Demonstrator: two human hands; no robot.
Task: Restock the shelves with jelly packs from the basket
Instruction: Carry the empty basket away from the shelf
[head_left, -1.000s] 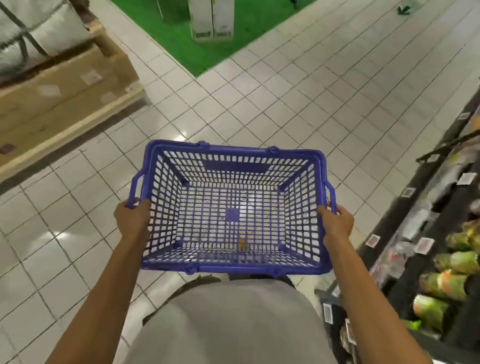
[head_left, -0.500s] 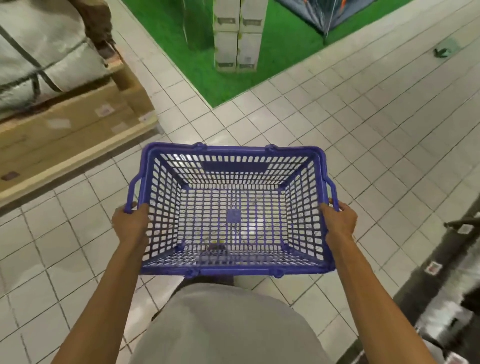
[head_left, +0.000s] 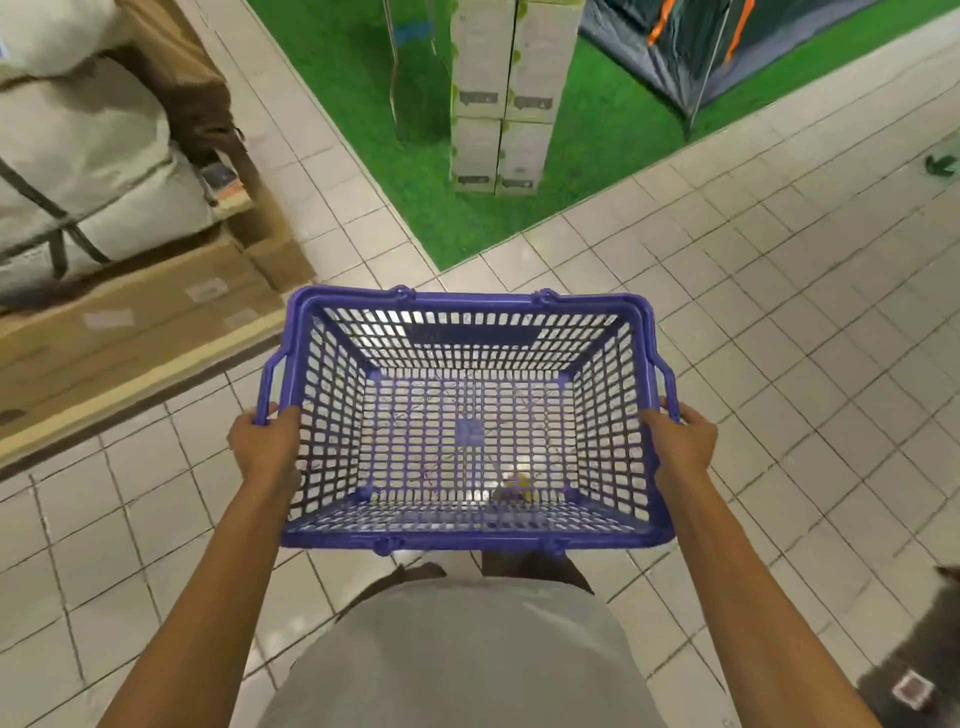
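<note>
I carry a blue plastic basket (head_left: 467, 304) level in front of my body, over the tiled floor. My left hand (head_left: 265, 447) is shut on the basket's left rim and my right hand (head_left: 680, 441) is shut on its right rim. No jelly packs show inside the basket; the floor shows through its mesh bottom. A small yellowish spot (head_left: 517, 486) shows at the near right of the bottom; whether it lies in the basket or below it is unclear. Only a dark corner of the shelf (head_left: 914, 670) remains at the lower right edge.
A pallet of cardboard boxes (head_left: 130, 332) with wrapped white bales (head_left: 88, 150) stands at the left. Ahead lies a green turf patch (head_left: 431, 182) with stacked white cartons (head_left: 498, 98) and a dark tent (head_left: 727, 47). Pale tiled floor (head_left: 779, 291) spreads to the right.
My view has turned left, away from the shelves, which have slid almost out of the frame on the right. The turf display has come closer. Both hands keep their hold on the basket.
</note>
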